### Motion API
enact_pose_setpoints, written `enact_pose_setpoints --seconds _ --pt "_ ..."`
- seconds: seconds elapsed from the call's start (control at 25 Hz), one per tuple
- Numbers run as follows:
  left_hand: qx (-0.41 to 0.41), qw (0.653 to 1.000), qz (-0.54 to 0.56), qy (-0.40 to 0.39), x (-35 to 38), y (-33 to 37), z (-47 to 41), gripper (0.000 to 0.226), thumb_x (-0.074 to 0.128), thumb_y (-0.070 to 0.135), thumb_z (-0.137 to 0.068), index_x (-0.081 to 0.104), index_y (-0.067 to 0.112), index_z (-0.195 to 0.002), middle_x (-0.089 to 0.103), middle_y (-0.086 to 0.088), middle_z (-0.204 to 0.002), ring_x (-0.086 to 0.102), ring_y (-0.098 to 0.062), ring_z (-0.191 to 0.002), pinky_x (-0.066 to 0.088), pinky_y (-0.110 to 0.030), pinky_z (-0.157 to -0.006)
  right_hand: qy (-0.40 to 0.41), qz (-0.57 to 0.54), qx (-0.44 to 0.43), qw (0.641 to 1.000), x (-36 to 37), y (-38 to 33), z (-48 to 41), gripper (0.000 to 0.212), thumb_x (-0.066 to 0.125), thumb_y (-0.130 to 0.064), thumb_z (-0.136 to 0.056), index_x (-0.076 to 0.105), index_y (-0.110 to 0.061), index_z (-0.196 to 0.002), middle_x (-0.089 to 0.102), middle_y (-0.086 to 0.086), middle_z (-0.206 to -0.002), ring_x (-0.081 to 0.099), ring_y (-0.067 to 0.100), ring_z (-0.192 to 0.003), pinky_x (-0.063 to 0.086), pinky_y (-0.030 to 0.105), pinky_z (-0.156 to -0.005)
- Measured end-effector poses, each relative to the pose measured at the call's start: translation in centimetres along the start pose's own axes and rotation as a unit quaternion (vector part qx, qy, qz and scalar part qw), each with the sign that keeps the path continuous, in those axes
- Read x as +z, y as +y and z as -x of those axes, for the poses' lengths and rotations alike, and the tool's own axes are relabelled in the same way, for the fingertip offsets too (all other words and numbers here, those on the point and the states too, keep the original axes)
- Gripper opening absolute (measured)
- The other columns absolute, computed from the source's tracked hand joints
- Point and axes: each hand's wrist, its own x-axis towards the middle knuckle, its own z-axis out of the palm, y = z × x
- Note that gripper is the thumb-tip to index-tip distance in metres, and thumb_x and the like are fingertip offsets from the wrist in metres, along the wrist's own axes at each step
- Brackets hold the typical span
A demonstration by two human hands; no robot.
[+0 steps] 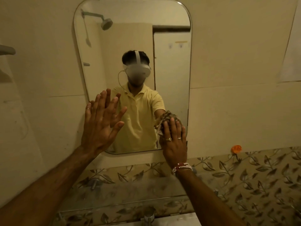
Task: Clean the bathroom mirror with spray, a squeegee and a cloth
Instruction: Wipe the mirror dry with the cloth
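The rounded wall mirror [171,62] fills the upper middle of the head view. My left hand [99,126] lies flat and open against the mirror's lower left edge, fingers spread. My right hand [175,141] presses a crumpled brown patterned cloth [164,118] against the lower right corner of the glass; two rings show on its fingers and beaded bracelets on the wrist. The cloth sticks out above and left of my fingers. No spray bottle or squeegee is in view.
A glass shelf [123,191] runs below the mirror on metal pegs [95,182], over leaf-patterned tiles [244,176]. A chrome tap [149,217] stands at the bottom centre. An orange hook [236,148] sticks to the wall at right. A grey shelf edge [7,50] juts from the left.
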Motion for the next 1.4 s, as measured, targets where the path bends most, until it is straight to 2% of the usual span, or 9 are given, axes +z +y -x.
enact_pose_setpoints --seconds 0.16,0.32,0.44,0.56,0.64,0.8,0.96,1.12,1.4 --pt "0.009 1.0 0.002 -0.002 0.3 -0.1 0.4 0.074 0.023 0.066 -0.098 0.004 0.033 -0.161 -0.002 -0.008 -0.171 -0.003 -0.025 -0.158 -0.003 -0.049 -0.124 0.02 -0.03 0.076 0.996 -0.3 0.6 0.5 0.069 0.049 -0.03 -0.101 0.012 -0.021 -0.159 0.005 0.006 -0.167 0.003 0.028 -0.156 0.01 0.052 -0.125" --pt "0.007 1.0 0.005 0.001 0.4 -0.2 0.4 0.074 0.023 0.066 -0.098 0.003 0.034 -0.161 -0.002 -0.008 -0.171 -0.004 -0.023 -0.158 -0.002 -0.052 -0.124 0.041 -0.045 0.075 0.995 -0.7 0.6 0.6 0.052 0.022 -0.037 -0.107 0.027 -0.015 -0.154 0.024 0.01 -0.163 0.017 0.032 -0.152 0.019 0.051 -0.122" --pt "0.006 1.0 0.004 -0.002 0.8 0.4 0.7 0.074 0.024 0.066 -0.098 0.004 0.033 -0.161 -0.001 -0.008 -0.171 -0.004 -0.023 -0.158 0.001 -0.056 -0.124 0.073 -0.027 0.077 0.994 -1.2 1.0 0.3 0.047 0.04 -0.032 -0.102 0.039 -0.016 -0.146 0.037 0.01 -0.15 0.032 0.034 -0.14 0.037 0.053 -0.111" --pt "0.004 1.0 0.006 -0.008 1.0 1.4 0.9 0.075 0.024 0.066 -0.098 0.008 0.029 -0.162 -0.002 -0.008 -0.171 -0.005 -0.023 -0.158 0.001 -0.058 -0.124 0.074 -0.003 0.077 0.994 -2.1 1.4 -0.3 0.064 0.07 -0.026 -0.085 0.043 -0.018 -0.143 0.038 0.011 -0.133 0.038 0.033 -0.124 0.046 0.055 -0.098" --pt "0.006 1.0 0.005 -0.005 1.1 2.1 0.9 0.075 0.024 0.066 -0.098 0.008 0.03 -0.161 -0.002 -0.008 -0.171 -0.005 -0.023 -0.158 -0.001 -0.057 -0.123 0.074 -0.004 0.06 0.995 -2.6 1.7 -0.7 0.073 0.079 -0.019 -0.078 0.043 -0.017 -0.142 0.038 0.011 -0.127 0.039 0.033 -0.118 0.049 0.056 -0.092" --pt "0.007 1.0 0.005 -0.003 1.1 3.7 0.8 0.074 0.022 0.067 -0.098 0.007 0.031 -0.161 -0.001 -0.01 -0.17 -0.003 -0.024 -0.158 -0.002 -0.056 -0.124 0.075 -0.022 0.07 0.994 -3.8 2.3 -1.3 0.084 0.081 -0.006 -0.074 0.038 -0.017 -0.146 0.038 0.01 -0.124 0.04 0.032 -0.113 0.053 0.057 -0.087" --pt "0.014 1.0 0.013 -0.009 1.7 5.3 1.1 0.077 0.021 0.068 -0.098 0.011 0.027 -0.162 -0.004 -0.008 -0.17 -0.002 -0.026 -0.158 0.002 -0.061 -0.123 0.086 -0.014 0.062 0.994 -5.3 3.3 -1.4 0.069 0.072 -0.006 -0.078 0.049 -0.011 -0.143 0.04 0.01 -0.123 0.041 0.032 -0.112 0.053 0.056 -0.087" --pt "0.025 0.999 0.032 -0.019 2.9 7.2 0.3 0.078 0.018 0.069 -0.098 0.013 0.025 -0.162 -0.008 -0.007 -0.17 -0.005 -0.026 -0.157 0.006 -0.064 -0.121 0.087 0.017 0.063 0.994 -6.7 4.1 -0.8 0.067 0.074 -0.003 -0.078 0.053 -0.009 -0.142 0.04 0.01 -0.122 0.042 0.031 -0.11 0.054 0.053 -0.085" --pt "0.094 0.986 0.134 -0.026 6.2 12.9 -0.9 0.078 0.022 0.068 -0.098 0.013 0.025 -0.162 0.001 -0.01 -0.17 -0.001 -0.029 -0.157 0.008 -0.061 -0.123 0.089 0.097 0.088 0.987 -9.8 6.1 1.8 0.064 0.071 0.001 -0.08 0.055 -0.008 -0.141 0.04 0.01 -0.122 0.043 0.031 -0.11 0.052 0.048 -0.087"
